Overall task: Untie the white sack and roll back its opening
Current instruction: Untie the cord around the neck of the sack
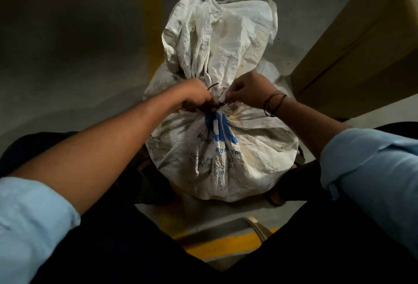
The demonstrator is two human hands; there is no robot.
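**Desk editor:** What is on the left?

**Photographer:** Bare grey floor (79,46), open and unobstructed, crossed by a yellow painted line (152,23) that runs under the white sack (226,154).

**Desk editor:** And the sack?

**Photographer:** It stands on the floor between the person's knees, full and rounded below, creased and grubby. Its neck is cinched by a dark tie (213,85), and the loose top flares upward above it.

**Desk editor:** The hands?

**Photographer:** The left hand (194,96) curls its fingers round the tie at the neck. The right hand (248,91), with dark bands (272,102) at its wrist, pinches the same tie from the other side.

**Desk editor:** Room on the right?

**Photographer:** Less. A brown cardboard box (362,46) stands near the sack's right side.

**Desk editor:** Any lettering?

**Photographer:** A blue logo (220,129) sits below the neck, with dark capitals under it. Folds break the words; only fragments such as "USE" can be read.
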